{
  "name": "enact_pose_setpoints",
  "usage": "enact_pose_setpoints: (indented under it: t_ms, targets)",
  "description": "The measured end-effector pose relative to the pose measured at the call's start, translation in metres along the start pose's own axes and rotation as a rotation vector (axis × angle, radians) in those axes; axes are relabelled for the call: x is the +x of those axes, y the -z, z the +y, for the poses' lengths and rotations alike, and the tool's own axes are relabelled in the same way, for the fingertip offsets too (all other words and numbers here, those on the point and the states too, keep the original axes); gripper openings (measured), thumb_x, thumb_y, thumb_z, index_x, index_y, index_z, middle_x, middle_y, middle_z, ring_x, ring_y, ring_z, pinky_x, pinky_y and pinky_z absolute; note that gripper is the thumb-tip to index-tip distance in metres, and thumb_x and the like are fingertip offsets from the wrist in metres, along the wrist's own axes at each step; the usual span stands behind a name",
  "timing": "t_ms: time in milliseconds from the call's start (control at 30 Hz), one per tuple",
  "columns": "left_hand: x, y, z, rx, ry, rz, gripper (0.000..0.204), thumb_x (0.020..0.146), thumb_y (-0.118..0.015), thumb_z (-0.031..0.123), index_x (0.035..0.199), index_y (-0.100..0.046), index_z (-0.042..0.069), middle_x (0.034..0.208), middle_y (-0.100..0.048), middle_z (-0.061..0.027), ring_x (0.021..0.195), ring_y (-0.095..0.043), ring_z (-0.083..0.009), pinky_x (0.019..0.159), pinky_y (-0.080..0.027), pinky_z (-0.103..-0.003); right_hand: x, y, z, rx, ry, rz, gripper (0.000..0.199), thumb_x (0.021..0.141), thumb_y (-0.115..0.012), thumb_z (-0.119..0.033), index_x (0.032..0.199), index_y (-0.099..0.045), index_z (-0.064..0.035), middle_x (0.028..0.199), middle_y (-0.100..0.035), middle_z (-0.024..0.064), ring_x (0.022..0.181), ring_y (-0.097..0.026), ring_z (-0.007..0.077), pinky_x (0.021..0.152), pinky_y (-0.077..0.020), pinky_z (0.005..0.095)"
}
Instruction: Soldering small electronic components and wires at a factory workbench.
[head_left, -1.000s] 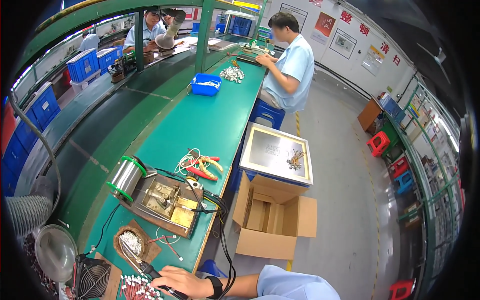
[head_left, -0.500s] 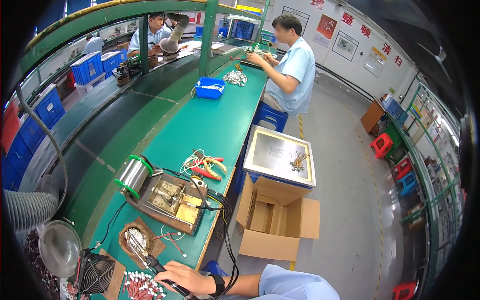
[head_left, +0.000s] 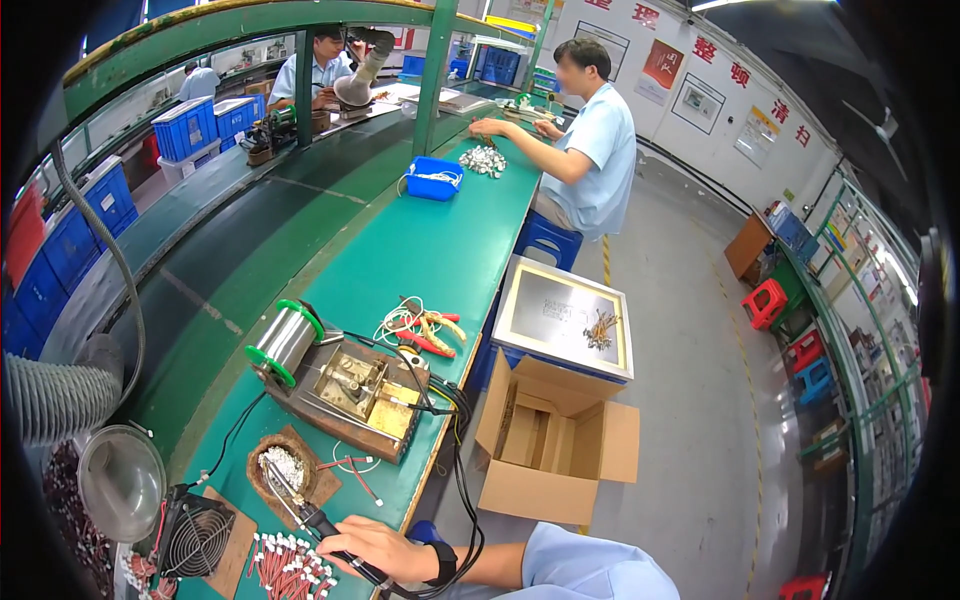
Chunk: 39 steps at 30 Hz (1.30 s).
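My right hand (head_left: pixel 375 548), with a black band at the wrist, is closed around the dark handle of a soldering iron (head_left: pixel 322 522). The iron's metal shaft slants up and left over a brown, rough-edged bowl (head_left: pixel 254 480) of small white pieces (head_left: pixel 285 466). Just below the hand lies a heap of short red wires with white connectors (head_left: pixel 290 568). A few similar red wires (head_left: pixel 362 478) rest beside the bowl. Farther up sits a worn box with a metal fixture (head_left: pixel 350 385), next to a solder spool (head_left: pixel 286 345) with green rims. My left hand is out of view.
Red- and yellow-handled pliers (head_left: pixel 428 335) and white cord lie beyond the fixture. A small fan (head_left: pixel 197 537) and clear funnel-like hood (head_left: pixel 121 482) stand left. An open carton (head_left: pixel 560 430) sits right of the bench. A co-worker (head_left: pixel 590 150) sits at the far end by a blue bin (head_left: pixel 434 180).
The whole view has shifted slightly. My right hand keeps the soldering iron over the bowl. The far co-worker's one hand has moved toward the small heap on the bench.
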<state>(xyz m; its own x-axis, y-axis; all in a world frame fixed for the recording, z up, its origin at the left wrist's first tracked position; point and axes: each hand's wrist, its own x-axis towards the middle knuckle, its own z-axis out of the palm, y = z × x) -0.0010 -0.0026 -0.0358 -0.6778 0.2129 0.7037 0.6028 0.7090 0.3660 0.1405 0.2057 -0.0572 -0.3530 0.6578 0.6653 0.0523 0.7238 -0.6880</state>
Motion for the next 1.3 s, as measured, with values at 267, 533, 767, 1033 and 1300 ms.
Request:
enact_pose_setpoints:
  t_ms: [267, 533, 767, 1033, 1300]
  targets:
    - [0.004, 0.018, -0.001, -0.261, 0.301, -0.179, 0.022, 0.089, -0.056, 0.015, 0.103, -0.055, -0.003, 0.098, -0.054, -0.0164, 0.085, -0.052, -0.0279, 0.079, -0.044, -0.036, -0.004, -0.002, 0.01, 0.042, 0.051, -0.019, 0.034, 0.07, -0.069, 0.004, 0.1, -0.056, -0.0073, 0.082, -0.059, 0.0055, 0.067, -0.056, 0.0225, 0.062, -0.0459, 0.0295]
    - [0.04, 0.032, 0.018, -1.01, 0.277, -0.68, 0.016, 0.077, -0.059, 0.002, 0.092, -0.054, -0.001, 0.092, -0.049, -0.0088, 0.081, -0.052, -0.0184, 0.07, -0.047, -0.03, -0.002, 0.009, -0.068, 0.496, -0.285, -0.119, 0.042, 0.075, -0.063, 0.011, 0.104, -0.039, -0.0068, 0.082, -0.06, 0.0115, 0.065, -0.056, 0.0107, 0.058, -0.0452, 0.0223]
    - [0.035, 0.019, 0.042, -1.48, 0.559, -1.029, 0.015, 0.085, -0.054, 0.009, 0.095, -0.052, -0.003, 0.096, -0.05, -0.0121, 0.085, -0.055, -0.0189, 0.066, -0.052, -0.031, 0.0, 0.0, -0.097, 0.681, -0.523, -0.309, 0.043, 0.075, -0.064, 0.009, 0.103, -0.035, -0.008, 0.08, -0.059, 0.0117, 0.065, -0.056, 0.0091, 0.056, -0.0436, 0.0203]
    - [0.03, 0.024, 0.033, -1.608, 0.827, -1.092, 0.019, 0.086, -0.055, 0.01, 0.1, -0.05, -0.002, 0.091, -0.054, -0.0114, 0.077, -0.058, -0.0194, 0.064, -0.052, -0.03, -0.004, -0.01, -0.108, 0.676, -0.519, -0.42, 0.043, 0.075, -0.064, 0.008, 0.102, -0.035, -0.0078, 0.078, -0.059, 0.012, 0.064, -0.056, 0.0093, 0.054, -0.0428, 0.0193]
    - [0.029, 0.022, 0.029, -1.599, 0.822, -1.108, 0.02, 0.087, -0.054, 0.012, 0.1, -0.05, -0.003, 0.091, -0.055, -0.0124, 0.074, -0.059, -0.02, 0.064, -0.049, -0.031, -0.004, -0.006, -0.104, 0.643, -0.518, -0.463, 0.043, 0.074, -0.065, 0.007, 0.102, -0.035, -0.0072, 0.076, -0.059, 0.0118, 0.059, -0.053, 0.007, 0.052, -0.0405, 0.0184]
